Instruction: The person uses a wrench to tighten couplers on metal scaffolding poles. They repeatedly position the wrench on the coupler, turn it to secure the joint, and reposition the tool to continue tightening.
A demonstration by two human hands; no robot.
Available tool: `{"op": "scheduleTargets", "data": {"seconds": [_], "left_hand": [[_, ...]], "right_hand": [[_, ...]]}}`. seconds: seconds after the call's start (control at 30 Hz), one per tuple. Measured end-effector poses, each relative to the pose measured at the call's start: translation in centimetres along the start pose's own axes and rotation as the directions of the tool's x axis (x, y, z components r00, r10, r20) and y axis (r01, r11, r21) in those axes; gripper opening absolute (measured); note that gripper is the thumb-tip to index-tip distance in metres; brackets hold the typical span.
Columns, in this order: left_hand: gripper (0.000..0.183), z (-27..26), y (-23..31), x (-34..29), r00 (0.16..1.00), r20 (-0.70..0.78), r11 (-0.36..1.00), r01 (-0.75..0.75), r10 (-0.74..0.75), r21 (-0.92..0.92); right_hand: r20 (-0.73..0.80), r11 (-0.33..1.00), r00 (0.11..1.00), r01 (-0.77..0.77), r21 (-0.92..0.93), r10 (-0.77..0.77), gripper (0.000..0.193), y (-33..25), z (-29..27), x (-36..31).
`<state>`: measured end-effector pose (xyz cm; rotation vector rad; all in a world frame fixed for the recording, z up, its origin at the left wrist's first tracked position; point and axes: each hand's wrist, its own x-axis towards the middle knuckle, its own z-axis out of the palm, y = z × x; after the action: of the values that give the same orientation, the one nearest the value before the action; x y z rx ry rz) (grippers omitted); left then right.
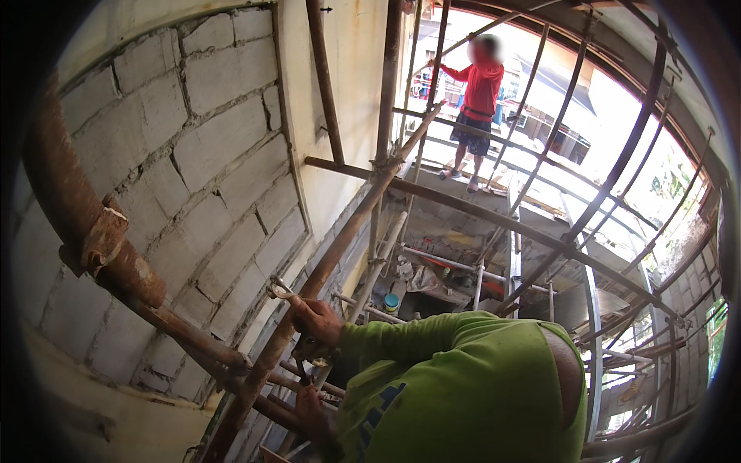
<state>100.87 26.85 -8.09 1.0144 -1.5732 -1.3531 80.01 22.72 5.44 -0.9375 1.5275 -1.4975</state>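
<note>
My right hand point(319, 322), at the end of a lime-green sleeve, is closed around a silvery metal wrench point(281, 288) whose head sticks out past my fingers. It is beside a rusty diagonal scaffold pipe point(340, 263). Just below that hand, a metal clamp point(311, 349) shows partly. Lower down, my left hand point(312, 410) is closed near the crossing pipes, with a dark narrow piece rising from its fingers. What that piece is, I cannot make out. My green shirt point(471, 393) hides much of the left forearm.
A bare block wall point(224, 154) stands at left, behind a thick rusty pipe point(58, 166) with a coupler point(104, 238). Another person point(480, 89) in red stands on a ledge beyond the scaffold bars point(494, 212). Far below are a blue bucket point(391, 302) and rubble.
</note>
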Motion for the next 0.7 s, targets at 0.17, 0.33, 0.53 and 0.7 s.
{"op": "scheduleTargets", "data": {"seconds": [0.17,0.33,0.53,0.7], "left_hand": [[0.02,-0.2,-0.5,-0.6,1.0,0.008,1.0,0.01,-0.011,0.013],[0.019,-0.1,-0.4,-1.1,0.983,-0.064,0.983,0.167,-0.172,-0.071],[0.018,-0.2,-0.1,-1.0,0.98,-0.054,0.981,0.192,-0.192,-0.011],[0.018,-0.1,0.6,-1.2,0.977,-0.035,0.976,0.207,-0.21,-0.065]], "right_hand": [[0.009,0.999,1.0,0.016,-0.033,-0.015,0.07,0.9,0.1,0.2],[0.022,0.998,1.0,0.02,-0.066,-0.018,0.072,1.2,0.1,0.3],[0.046,0.999,0.999,0.005,-0.038,-0.003,0.073,1.0,0.0,0.0],[0.039,0.998,0.999,0.022,-0.055,-0.02,0.074,1.1,-0.2,-0.1]]}}
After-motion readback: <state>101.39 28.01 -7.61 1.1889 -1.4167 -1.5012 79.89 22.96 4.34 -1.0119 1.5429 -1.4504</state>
